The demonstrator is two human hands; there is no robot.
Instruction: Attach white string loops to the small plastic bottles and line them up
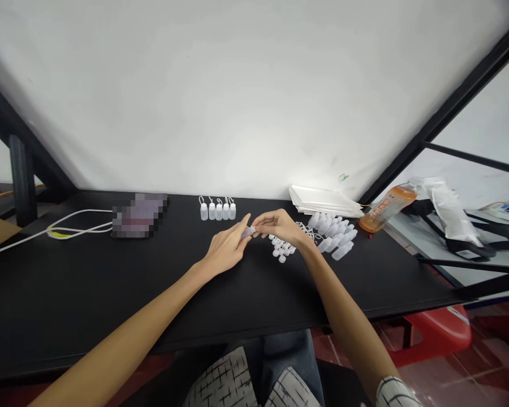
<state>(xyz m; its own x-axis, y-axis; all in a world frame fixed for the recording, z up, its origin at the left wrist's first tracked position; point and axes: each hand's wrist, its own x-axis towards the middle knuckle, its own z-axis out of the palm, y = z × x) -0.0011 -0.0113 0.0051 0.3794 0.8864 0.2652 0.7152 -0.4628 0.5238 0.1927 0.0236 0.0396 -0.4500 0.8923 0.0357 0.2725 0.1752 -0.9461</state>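
Observation:
A small translucent plastic bottle [248, 232] lies between the thumb and fingers of my left hand [225, 249], its neck end turned to the right. At that end the fingertips of my right hand [277, 225] pinch a small white part, mostly covered by the fingers; I cannot tell whether it is a cap or a loop. Just below and right of my right hand are several loose white caps [282, 249] and a tangle of white loops [307, 229]. Further right lies a pile of similar bottles [343, 250]. Beyond my left hand, several capped bottles with loops [218, 211] stand in a row.
A stack of white sheets or bags [322, 200] lies against the wall. An orange drink bottle [388, 208] leans at the table's right end by the black frame. To the left, a blurred-out flat object [139, 216] and a white cable [80, 229] rest on the black table [110, 288].

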